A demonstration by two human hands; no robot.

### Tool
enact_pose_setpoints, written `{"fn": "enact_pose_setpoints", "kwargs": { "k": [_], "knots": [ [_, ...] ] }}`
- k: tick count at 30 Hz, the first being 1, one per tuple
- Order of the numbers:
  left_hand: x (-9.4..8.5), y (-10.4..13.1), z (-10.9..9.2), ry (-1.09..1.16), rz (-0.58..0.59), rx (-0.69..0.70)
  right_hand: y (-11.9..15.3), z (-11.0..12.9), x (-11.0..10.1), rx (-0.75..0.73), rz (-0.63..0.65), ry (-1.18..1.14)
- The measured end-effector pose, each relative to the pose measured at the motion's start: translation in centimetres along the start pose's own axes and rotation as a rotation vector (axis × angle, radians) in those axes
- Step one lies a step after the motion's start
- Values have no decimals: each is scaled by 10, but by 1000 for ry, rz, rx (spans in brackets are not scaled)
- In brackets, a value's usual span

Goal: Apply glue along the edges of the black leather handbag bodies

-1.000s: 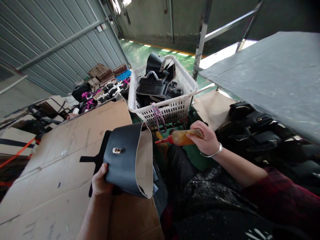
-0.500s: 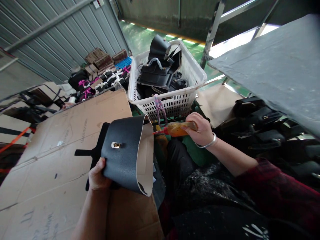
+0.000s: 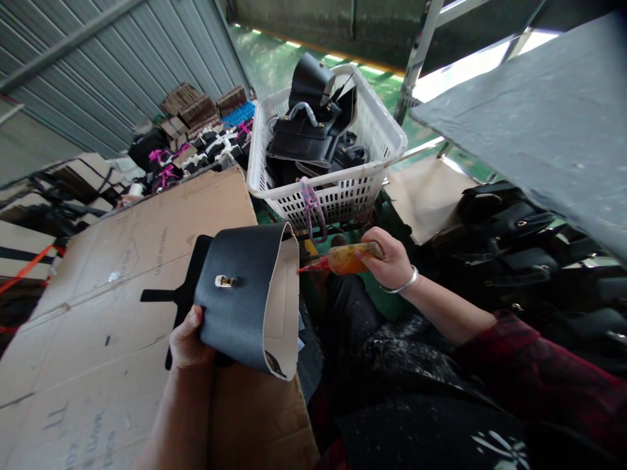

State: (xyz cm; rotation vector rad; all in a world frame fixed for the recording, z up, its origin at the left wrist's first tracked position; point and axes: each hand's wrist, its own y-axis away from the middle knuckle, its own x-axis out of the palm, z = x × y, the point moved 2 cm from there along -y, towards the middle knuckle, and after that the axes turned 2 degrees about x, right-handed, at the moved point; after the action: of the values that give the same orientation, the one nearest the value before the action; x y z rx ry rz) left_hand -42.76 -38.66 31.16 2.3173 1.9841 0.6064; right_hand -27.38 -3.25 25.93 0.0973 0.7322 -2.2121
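My left hand (image 3: 189, 339) grips the left end of a black leather bag body (image 3: 240, 300), thumb on top and the other fingers hidden beneath. A small gold clasp (image 3: 225, 281) sits on its upper face. The bag's open end, with a pale inner lining (image 3: 284, 300), faces right. Black strap pieces stick out from its left side. My right hand (image 3: 389, 261) is closed around a squeeze bottle (image 3: 350, 258) of amber liquid, probably glue. The bottle's red nozzle points left, its tip at the rim of the bag's opening.
Cardboard (image 3: 112, 313) covers the work surface under the bag. Beyond it stands a white plastic basket (image 3: 326, 189) of black bag parts. A grey sheet-topped table (image 3: 539, 124) juts in at right, above more black bags (image 3: 509, 241). Bundled pieces (image 3: 206, 153) lie at back left.
The nozzle tip has moved slightly down along the rim of the opening. The bag has shifted a little to the left in my left hand.
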Motion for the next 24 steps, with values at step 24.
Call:
{"fn": "enact_pose_setpoints", "kwargs": {
  "k": [24],
  "knots": [
    [10,6,-2,-24,-73,-84,42,-5,9,303,60,-152]
  ]
}}
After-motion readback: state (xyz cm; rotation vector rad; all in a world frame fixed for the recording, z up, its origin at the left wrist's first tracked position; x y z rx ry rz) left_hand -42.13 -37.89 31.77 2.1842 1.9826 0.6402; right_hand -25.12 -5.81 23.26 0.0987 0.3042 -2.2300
